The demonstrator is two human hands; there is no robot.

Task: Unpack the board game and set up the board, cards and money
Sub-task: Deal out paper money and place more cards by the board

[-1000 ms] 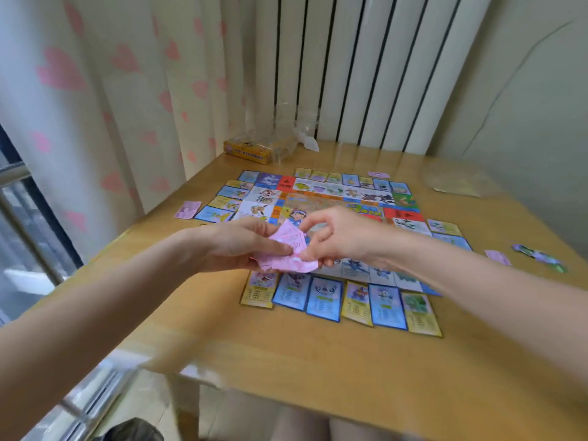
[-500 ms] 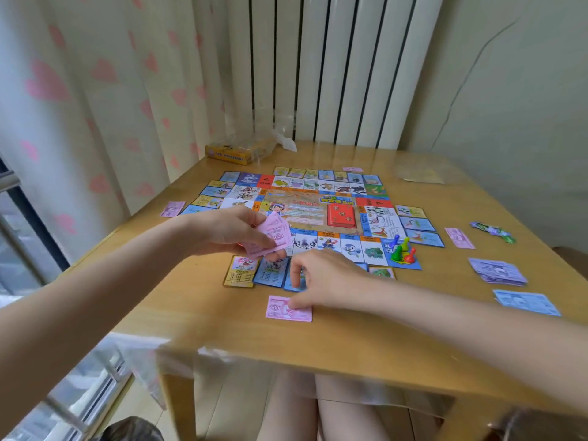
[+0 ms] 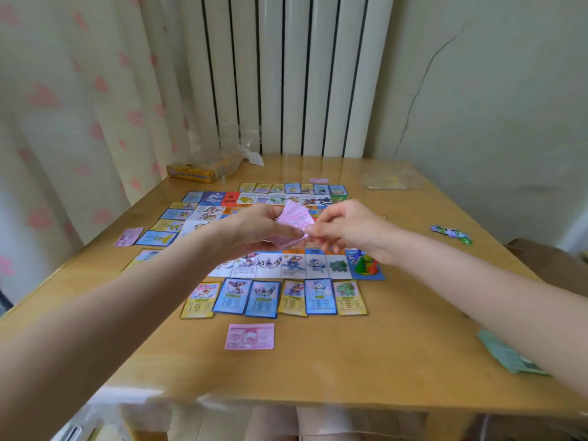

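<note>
We see a glossy wooden table (image 3: 318, 370), thin pink paper notes (image 3: 294, 219), shiny printed cards (image 3: 273, 297), soft cloth curtain (image 3: 79, 106).

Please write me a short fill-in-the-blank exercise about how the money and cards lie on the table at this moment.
1. Both hands hold a bundle of ____ banknotes above the board.
2. One pink banknote lies flat on the table, nearer the person than the row of ____ cards.
3. The coloured pawns stand on the board's near-____ corner.

Missing words: pink; six; right
</note>
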